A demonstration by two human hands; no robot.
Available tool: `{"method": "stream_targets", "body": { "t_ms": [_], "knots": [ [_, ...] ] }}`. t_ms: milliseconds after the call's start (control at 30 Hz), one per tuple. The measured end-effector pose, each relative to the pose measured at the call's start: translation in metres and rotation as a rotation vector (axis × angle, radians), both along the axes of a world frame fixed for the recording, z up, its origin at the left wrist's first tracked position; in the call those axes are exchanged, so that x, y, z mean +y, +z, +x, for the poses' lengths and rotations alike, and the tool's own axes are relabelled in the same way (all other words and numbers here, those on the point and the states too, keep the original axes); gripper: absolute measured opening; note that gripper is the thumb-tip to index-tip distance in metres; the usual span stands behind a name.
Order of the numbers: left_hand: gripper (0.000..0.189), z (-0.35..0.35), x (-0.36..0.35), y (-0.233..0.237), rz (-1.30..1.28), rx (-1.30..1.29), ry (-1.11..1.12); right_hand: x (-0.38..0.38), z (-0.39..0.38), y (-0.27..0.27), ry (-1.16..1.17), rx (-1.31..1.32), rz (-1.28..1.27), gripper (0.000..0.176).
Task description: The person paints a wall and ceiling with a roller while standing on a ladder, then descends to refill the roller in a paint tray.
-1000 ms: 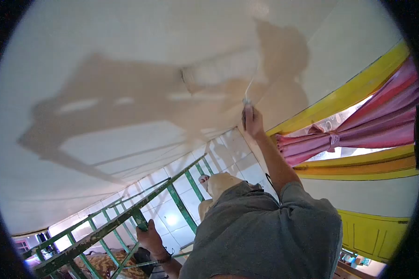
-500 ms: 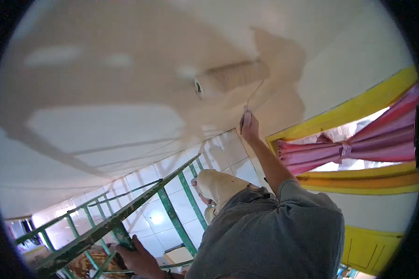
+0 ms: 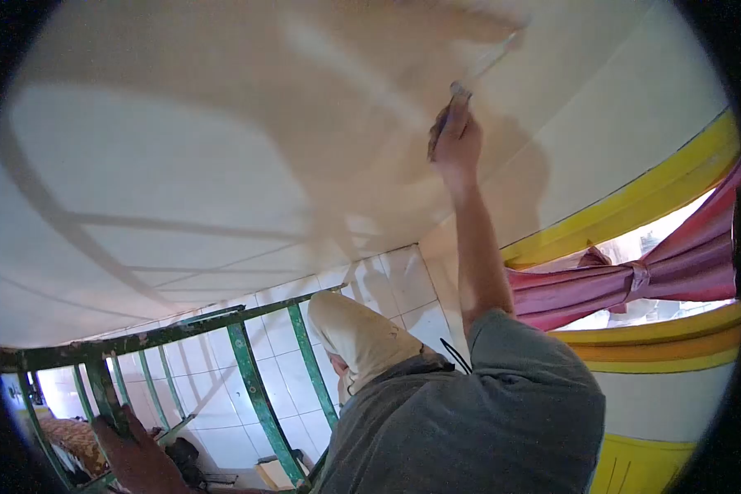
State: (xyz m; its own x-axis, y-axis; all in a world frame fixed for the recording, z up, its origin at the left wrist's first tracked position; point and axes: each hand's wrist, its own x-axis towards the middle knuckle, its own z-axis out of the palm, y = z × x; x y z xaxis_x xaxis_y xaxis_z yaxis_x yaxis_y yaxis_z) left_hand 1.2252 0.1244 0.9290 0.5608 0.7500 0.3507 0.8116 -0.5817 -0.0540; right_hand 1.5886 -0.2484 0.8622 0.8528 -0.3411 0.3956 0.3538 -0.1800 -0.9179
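My right hand (image 3: 457,144) is raised and closed round the handle of a paint roller (image 3: 469,18). The roller's sleeve lies against the off-white wall (image 3: 206,156) near the top edge, partly out of view and blurred. Its thin metal frame runs up from the grip. Low on the left, my left hand (image 3: 144,457) grips a green metal ladder (image 3: 251,387) with chipped paint. Its fingers are partly hidden behind the ladder's bar. One of my legs, in a cream trouser leg (image 3: 358,333), is beside the rungs.
White floor tiles (image 3: 284,379) lie below the ladder. At the right, a pink curtain (image 3: 584,292) tied in the middle hangs in a yellow-framed window. A yellow cupboard (image 3: 642,465) stands under it. A brown patterned thing (image 3: 74,440) and a small box (image 3: 276,473) are low down.
My right hand has pushed the roller upward along the wall, to the top of the view. My left hand is still on the ladder, now lower and farther left in view.
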Motion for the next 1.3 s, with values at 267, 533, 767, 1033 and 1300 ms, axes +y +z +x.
{"method": "stream_targets", "body": {
  "t_ms": [267, 533, 767, 1033, 1300],
  "knots": [
    [0.045, 0.003, 0.002, 0.010, 0.050, 0.139, 0.022, -0.019, -0.050, -0.214, -0.034, 0.278, -0.266, 0.034],
    [0.042, 0.005, -0.001, 0.008, 0.205, 0.112, -0.036, -0.022, -0.086, -0.311, -0.038, 0.488, -0.304, 0.033],
    [0.050, 0.006, -0.009, 0.003, 0.491, 0.225, -0.181, -0.017, -0.041, -0.180, -0.009, 0.207, -0.199, 0.037],
    [0.036, -0.006, 0.025, -0.005, 0.116, 0.006, -0.097, -0.014, -0.076, -0.339, -0.031, 0.385, -0.275, 0.032],
    [0.059, -0.013, 0.028, -0.004, 0.599, 0.235, -0.257, -0.017, -0.088, -0.349, 0.026, 0.555, -0.212, 0.045]
  ]
}}
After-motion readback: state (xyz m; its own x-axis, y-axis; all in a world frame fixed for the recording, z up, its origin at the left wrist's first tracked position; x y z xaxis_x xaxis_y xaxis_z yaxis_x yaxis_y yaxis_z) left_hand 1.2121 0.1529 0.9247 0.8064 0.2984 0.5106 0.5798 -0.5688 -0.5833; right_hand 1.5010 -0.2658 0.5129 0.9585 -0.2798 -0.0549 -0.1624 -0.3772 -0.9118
